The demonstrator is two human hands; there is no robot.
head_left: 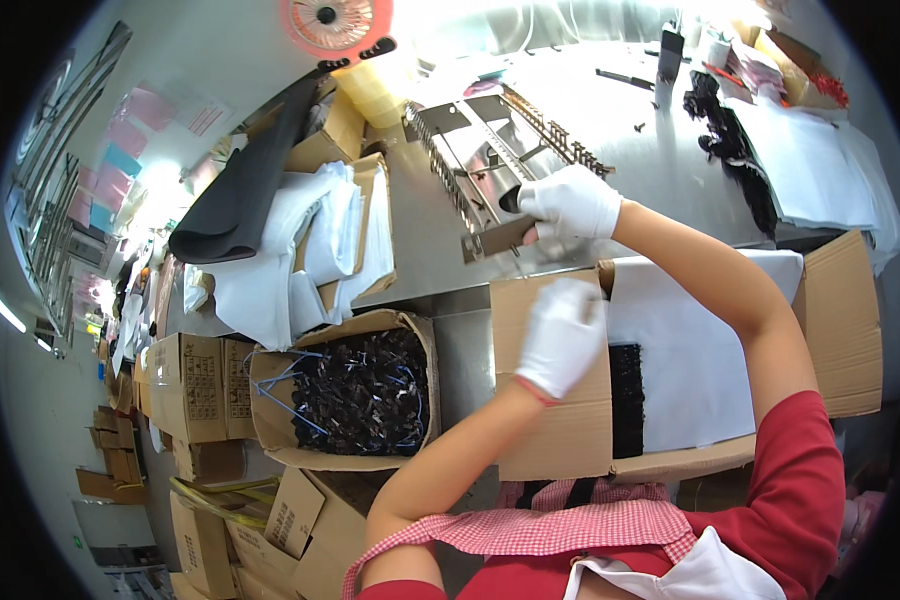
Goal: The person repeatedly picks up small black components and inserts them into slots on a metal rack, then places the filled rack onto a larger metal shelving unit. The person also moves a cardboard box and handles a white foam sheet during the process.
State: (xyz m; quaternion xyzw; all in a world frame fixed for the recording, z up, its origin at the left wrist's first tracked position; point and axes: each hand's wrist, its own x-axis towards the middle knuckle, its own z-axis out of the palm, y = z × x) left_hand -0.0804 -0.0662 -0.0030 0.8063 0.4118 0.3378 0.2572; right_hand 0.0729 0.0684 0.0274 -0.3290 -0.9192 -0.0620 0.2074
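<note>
Cardboard box lies open just before the person, white paper and a strip of black parts showing inside. Left hand, white-gloved, rests on its near flap, fingers together and curled downward. Beyond the box rim, the gloved right hand pinches a flat metal bracket over the steel table. Farther left sits a second carton of dark pieces; folded white sheets lie beyond.
</note>
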